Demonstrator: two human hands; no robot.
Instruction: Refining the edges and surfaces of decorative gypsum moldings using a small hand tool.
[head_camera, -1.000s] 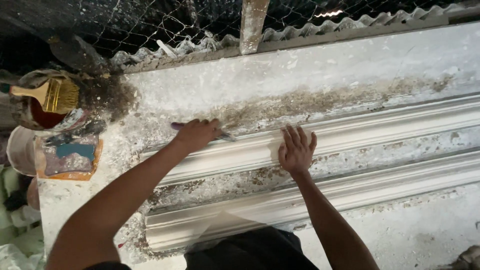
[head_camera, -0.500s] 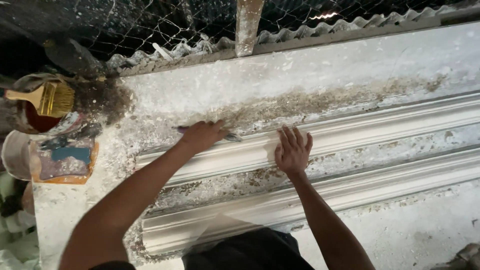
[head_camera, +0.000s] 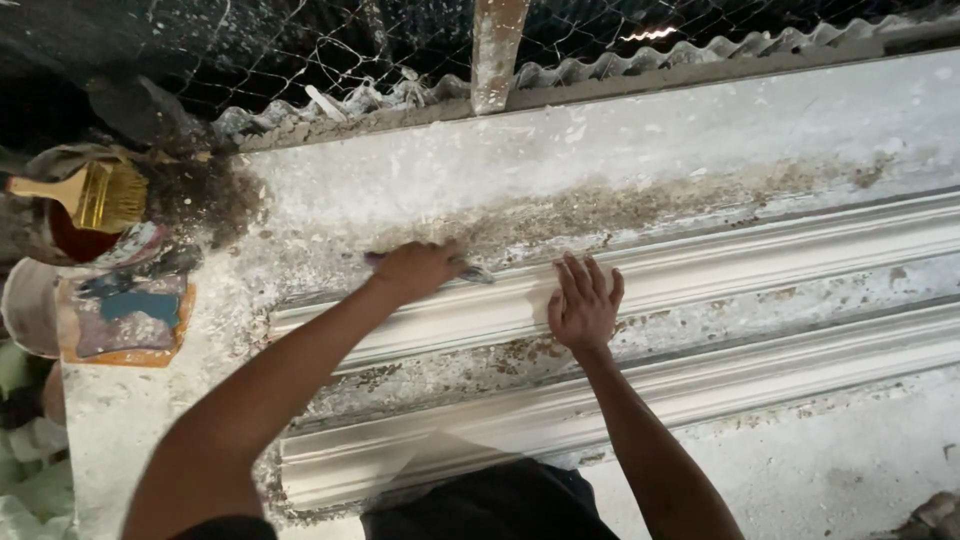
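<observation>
Head view: your left hand (head_camera: 415, 270) is clenched around a thin dark tool (head_camera: 478, 273) at centre frame, its tip lying on the upper edge of the long white plaster moulding (head_camera: 760, 262). Your right hand (head_camera: 583, 305) lies released, fingers spread flat on that moulding, just right of centre. A yellow brush (head_camera: 95, 195) rests upper left.

No packages, labels, signs or screens in view.

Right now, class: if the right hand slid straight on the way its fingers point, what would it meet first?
The right hand points up-frame; it would likely first meet the moulding's upper edge, then the crusted table.
</observation>
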